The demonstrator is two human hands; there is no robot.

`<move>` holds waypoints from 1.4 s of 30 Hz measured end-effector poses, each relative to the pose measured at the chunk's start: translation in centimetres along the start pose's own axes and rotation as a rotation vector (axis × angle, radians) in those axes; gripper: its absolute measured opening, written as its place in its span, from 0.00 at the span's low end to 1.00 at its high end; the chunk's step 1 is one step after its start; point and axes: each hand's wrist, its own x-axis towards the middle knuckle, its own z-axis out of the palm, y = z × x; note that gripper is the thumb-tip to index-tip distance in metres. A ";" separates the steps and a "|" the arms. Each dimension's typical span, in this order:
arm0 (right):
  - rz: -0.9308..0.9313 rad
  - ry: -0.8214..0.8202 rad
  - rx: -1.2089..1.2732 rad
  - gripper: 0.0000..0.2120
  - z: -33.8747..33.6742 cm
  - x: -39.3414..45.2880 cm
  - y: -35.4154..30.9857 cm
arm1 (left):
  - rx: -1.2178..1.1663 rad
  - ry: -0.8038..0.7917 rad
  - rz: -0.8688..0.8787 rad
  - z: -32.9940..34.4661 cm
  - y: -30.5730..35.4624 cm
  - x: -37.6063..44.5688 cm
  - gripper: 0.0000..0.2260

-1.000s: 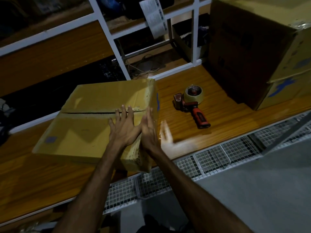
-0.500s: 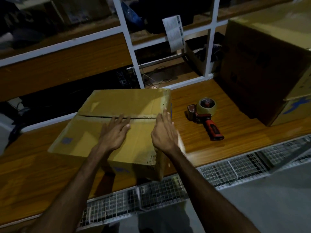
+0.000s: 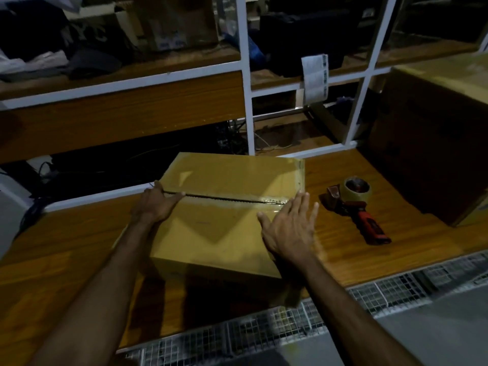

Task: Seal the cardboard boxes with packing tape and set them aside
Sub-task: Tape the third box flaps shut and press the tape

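Left hand (image 3: pixel 155 204) lies flat at the left end of the cardboard box (image 3: pixel 227 215), fingers along its open seam. Right hand (image 3: pixel 289 231) is spread, palm down, at the box's right edge. The box sits mid-table (image 3: pixel 66 247); tape dispenser (image 3: pixel 355 204) lies just right, larger box (image 3: pixel 433 138) far right.

Both hands, left hand (image 3: pixel 155 204) and right hand (image 3: pixel 289 229), rest flat on the cardboard box (image 3: pixel 224 220) beside the tape dispenser (image 3: pixel 356 202).

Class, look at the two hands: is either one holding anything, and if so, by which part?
Nothing is gripped. The left hand presses the cardboard box at the left end of its seam; the right hand lies open near its right edge. The tape dispenser lies untouched.
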 end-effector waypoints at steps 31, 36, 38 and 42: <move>-0.390 -0.065 0.000 0.42 2.5 -0.2 -10.1 | -0.644 -0.259 0.047 0.4 -5.5 -6.9 0.16; -0.016 0.021 -0.069 0.50 0.9 1.1 0.3 | -0.625 -0.219 0.030 0.7 -5.5 -6.9 0.25; 0.082 0.067 -0.021 0.51 0.5 1.3 2.0 | -0.622 -0.223 0.020 0.7 -5.4 -6.9 0.26; 0.253 0.076 0.225 0.39 -0.6 2.2 3.1 | -0.626 -0.240 0.011 0.9 -5.7 -6.7 0.30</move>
